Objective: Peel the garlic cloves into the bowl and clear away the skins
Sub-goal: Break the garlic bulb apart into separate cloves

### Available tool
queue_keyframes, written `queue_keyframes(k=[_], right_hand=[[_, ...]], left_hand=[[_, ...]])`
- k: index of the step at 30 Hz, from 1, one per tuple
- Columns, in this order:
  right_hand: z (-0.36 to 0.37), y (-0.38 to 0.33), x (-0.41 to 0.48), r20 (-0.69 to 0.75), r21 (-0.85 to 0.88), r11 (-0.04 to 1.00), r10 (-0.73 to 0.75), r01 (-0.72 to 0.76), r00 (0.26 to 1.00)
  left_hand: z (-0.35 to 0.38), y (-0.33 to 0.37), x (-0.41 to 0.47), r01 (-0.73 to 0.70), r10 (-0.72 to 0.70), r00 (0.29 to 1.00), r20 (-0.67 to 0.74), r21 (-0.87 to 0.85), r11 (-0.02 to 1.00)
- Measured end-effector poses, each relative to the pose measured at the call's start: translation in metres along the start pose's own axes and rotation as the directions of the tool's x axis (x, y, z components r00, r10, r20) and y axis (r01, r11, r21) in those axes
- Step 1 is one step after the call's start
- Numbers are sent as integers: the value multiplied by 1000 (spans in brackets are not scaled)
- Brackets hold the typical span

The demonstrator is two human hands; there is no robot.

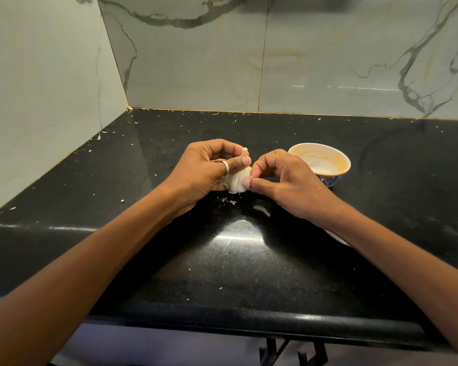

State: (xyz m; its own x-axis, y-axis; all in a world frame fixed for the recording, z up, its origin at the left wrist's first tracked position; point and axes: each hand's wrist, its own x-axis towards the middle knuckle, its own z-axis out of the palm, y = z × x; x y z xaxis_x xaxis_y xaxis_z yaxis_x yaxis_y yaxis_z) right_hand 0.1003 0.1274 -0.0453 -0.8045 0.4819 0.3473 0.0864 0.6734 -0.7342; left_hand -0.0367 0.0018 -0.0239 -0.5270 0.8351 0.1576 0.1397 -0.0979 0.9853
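1. Our right hand (283, 180) has its thumb and forefinger closed in a pinch on the right flank of the garlic bulb (237, 180), the other fingers curled behind them. Whether a nail is already under the skin, we cannot tell.
2. Our left hand (204, 167) wraps around the bulb from the other side, with the thumb, which wears a ring (225, 166), laid across its top below the stalk (244, 151).
3. The bulb looks whole and in its papery skin, held between both hands just above the black counter (249, 260).
4. To do this step well, we judge that the left hand should hold firm without crushing. The right should catch a seam between two cloves and pry outward from the stalk, so that one clove breaks off clean.
5. The bowl (333, 157) stands near our right hand, stained orange inside, and we see no cloves in it. The task seems barely begun.
6. Pale flecks (229, 200) lie on the counter under the bulb. We should work low over one spot, so the skins gather for easy clearing.
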Motion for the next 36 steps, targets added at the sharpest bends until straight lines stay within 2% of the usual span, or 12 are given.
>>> queue_keyframes(k=[4, 7, 11, 14, 19, 23, 25, 36], right_hand=[[0, 0, 0, -29, -3, 1000, 12, -12, 1000], [-1, -2, -1, -38, -73, 997, -37, 34, 999], [1, -2, -4, 25, -133, 984, -112, 115, 993], [1, -2, -7, 67, -140, 983, -107, 115, 992], [-1, -4, -6, -16, -172, 982, -88, 84, 996], [0, -5, -6, -121, -184, 979, -116, 92, 986], [2, -5, -6, -145, -126, 990, -80, 62, 986], [9, 2, -2, -135, -56, 998, -46, 39, 990]], left_hand=[[0, -1, 1, 11, -12, 1000, -9, -33, 999], [1, -3, 2, 14, -15, 1000, -20, -41, 999], [-1, -6, 5, 14, -18, 998, -66, -60, 998], [-5, -6, 8, 8, -20, 992, -126, -97, 995], [-7, -4, 9, 17, -36, 984, -175, -105, 994], [-3, -2, 6, 28, -45, 988, -146, -121, 992], [-2, -2, 5, 31, -48, 991, -126, -134, 990], [4, -4, 1, 24, -26, 999, -29, -76, 997]])
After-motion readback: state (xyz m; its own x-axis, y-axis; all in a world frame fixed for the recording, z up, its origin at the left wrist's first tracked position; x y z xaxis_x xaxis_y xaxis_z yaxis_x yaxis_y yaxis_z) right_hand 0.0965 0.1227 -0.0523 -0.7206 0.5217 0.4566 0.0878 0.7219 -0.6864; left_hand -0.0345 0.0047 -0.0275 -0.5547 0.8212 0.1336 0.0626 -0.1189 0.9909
